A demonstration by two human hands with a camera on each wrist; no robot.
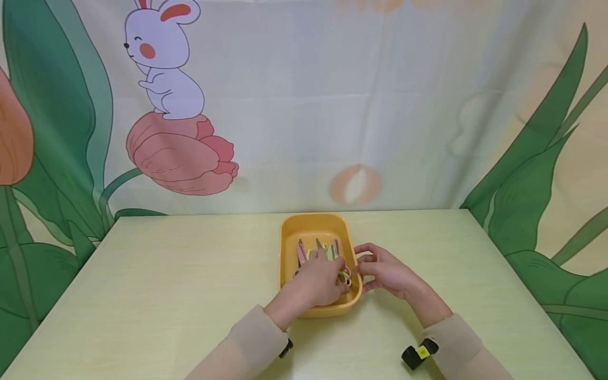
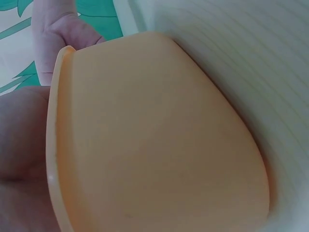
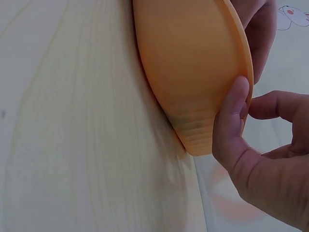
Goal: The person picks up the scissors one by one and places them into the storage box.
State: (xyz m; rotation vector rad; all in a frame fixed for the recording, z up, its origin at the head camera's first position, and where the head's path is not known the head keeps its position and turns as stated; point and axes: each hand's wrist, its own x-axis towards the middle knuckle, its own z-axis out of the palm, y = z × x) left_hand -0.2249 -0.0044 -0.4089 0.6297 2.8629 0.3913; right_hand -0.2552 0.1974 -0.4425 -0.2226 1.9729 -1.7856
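Observation:
A yellow plastic basket (image 1: pixel 315 219) stands on the table and holds several small scissors (image 1: pixel 301 253) with pink, green and yellow parts. My left hand (image 1: pixel 315 279) reaches down inside it and covers part of the scissors. Its fingertips are lost among them, so whether it grips any cannot be seen. At the basket's right side, my right hand (image 1: pixel 387 272) holds the rim. In the right wrist view a digit (image 3: pixel 231 113) of it lies against the outer wall (image 3: pixel 188 58), with another bent finger at the rim's other side. The basket wall (image 2: pixel 159 130) fills most of the left wrist view.
The pale wooden table (image 1: pixel 190 285) extends around the basket. Behind its far edge hangs a cloth printed with a rabbit (image 1: pixel 163 63), flowers and leaves. A black strapped device (image 1: pixel 418 353) sits at the right sleeve.

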